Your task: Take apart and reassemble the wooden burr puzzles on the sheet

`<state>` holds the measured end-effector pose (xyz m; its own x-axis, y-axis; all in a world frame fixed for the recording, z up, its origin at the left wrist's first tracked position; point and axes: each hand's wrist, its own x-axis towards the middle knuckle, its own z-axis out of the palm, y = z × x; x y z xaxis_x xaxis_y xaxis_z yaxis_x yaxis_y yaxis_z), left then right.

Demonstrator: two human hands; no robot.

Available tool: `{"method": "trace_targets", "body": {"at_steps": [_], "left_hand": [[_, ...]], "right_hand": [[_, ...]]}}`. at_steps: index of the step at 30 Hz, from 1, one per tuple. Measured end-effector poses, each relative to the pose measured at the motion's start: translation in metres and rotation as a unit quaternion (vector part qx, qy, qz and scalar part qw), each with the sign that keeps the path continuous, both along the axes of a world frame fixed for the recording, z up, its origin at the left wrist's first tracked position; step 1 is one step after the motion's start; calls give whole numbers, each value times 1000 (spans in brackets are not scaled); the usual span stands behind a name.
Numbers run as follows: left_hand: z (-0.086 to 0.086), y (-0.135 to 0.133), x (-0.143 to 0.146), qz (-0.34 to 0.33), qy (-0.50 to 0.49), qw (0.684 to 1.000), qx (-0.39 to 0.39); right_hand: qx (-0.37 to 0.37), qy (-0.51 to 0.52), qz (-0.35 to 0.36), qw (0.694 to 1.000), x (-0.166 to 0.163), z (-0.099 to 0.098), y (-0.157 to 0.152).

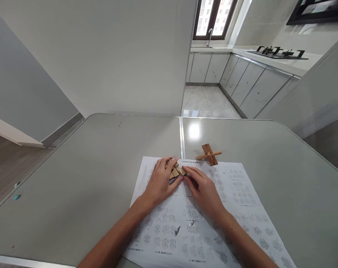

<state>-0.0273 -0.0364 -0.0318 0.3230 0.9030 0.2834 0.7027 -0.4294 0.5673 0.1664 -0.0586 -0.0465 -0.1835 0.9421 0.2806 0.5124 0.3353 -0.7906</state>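
Observation:
My left hand (161, 182) and my right hand (202, 188) meet over a small cluster of wooden puzzle pieces (176, 171) on a printed instruction sheet (213, 227). Both hands have their fingers curled and pinched around the pieces, holding them together from either side. Part of the cluster is hidden under my fingers. A second wooden puzzle (209, 154), a cross of interlocked bars, stands apart on the table just beyond the sheet's far edge, to the right of my hands.
The grey table (74, 178) has a metal seam (181, 137) running down its middle. A white wall panel stands behind it. A kitchen with cabinets, a sink and a hob lies at the back right. A small teal object (16, 197) lies at the table's left edge.

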Motion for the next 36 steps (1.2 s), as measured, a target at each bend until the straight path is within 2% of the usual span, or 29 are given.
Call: {"method": "trace_targets", "body": {"at_steps": [4,7,16,22,25,28,32,34,36], "left_hand": [[-1,0,-1,-6,6,1000,12],[-4,2,-2,10,19,1000,17],[-17,10,-14,154,74,984,44],[-11,15,-21,207,115,969,66],[-3,11,-15,160,95,977,106],[7,4,-6,52,60,988,129],[13,-3,1,-102,42,988,106],[12,-4,3,-147,57,984,89],[11,-4,3,-163,72,981,80]], "right_hand": [[3,7,43,999,0,1,-1],[-14,7,37,999,-1,2,-1],[-60,15,3,998,-1,7,-3],[-70,29,-7,997,-1,10,-3],[-71,44,-11,996,-2,11,-3],[-89,78,-21,993,-1,13,-2],[-126,158,-44,978,3,16,3],[-156,193,-57,967,5,18,6],[-182,219,-67,956,6,19,7]]}}
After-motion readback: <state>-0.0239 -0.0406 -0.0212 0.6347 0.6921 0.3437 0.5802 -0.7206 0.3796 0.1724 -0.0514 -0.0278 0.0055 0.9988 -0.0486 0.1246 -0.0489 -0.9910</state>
